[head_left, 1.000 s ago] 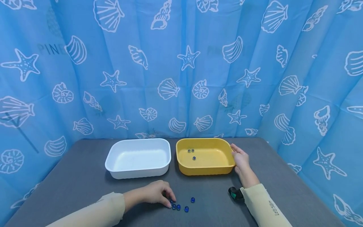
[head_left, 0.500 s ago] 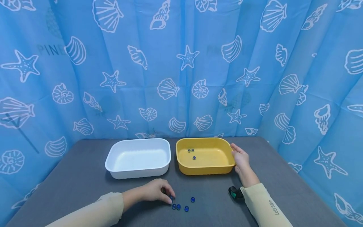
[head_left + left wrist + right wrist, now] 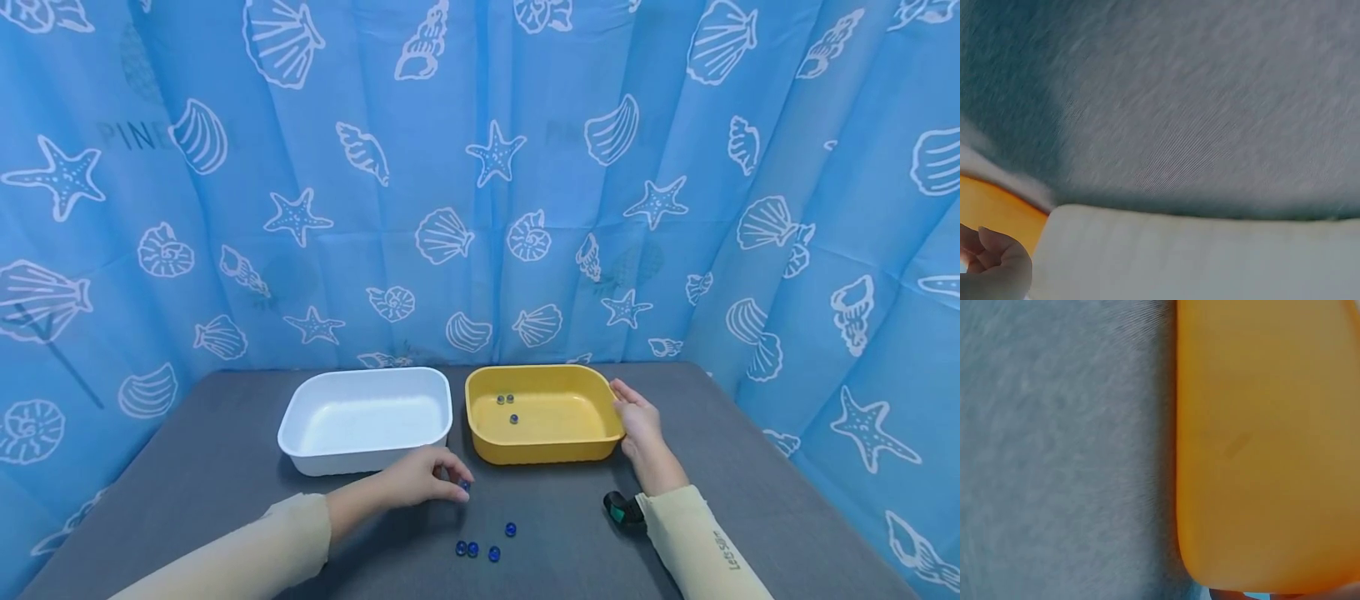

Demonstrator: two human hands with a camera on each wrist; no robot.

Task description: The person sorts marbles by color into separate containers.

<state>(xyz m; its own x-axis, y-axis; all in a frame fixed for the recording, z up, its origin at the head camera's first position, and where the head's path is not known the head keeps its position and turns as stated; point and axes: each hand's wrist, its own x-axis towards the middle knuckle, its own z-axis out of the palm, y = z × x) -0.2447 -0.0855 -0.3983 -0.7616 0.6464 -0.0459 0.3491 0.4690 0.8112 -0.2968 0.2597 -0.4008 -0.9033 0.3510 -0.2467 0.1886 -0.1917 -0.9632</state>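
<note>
Two hands are at work on the grey counter (image 3: 225, 467). The left hand (image 3: 420, 479), forearm stretched forward in a beige sleeve, pinches a small blue glass bead (image 3: 464, 484) in curled fingertips, just in front of the gap between the white plastic tray (image 3: 365, 458) and the yellow plastic tray (image 3: 551, 452). The right hand (image 3: 636, 427) rests with relaxed fingers against the yellow tray's right rim. Four loose blue beads (image 3: 483, 546) lie near the counter's front edge; three beads (image 3: 507, 406) sit inside the yellow tray.
</note>
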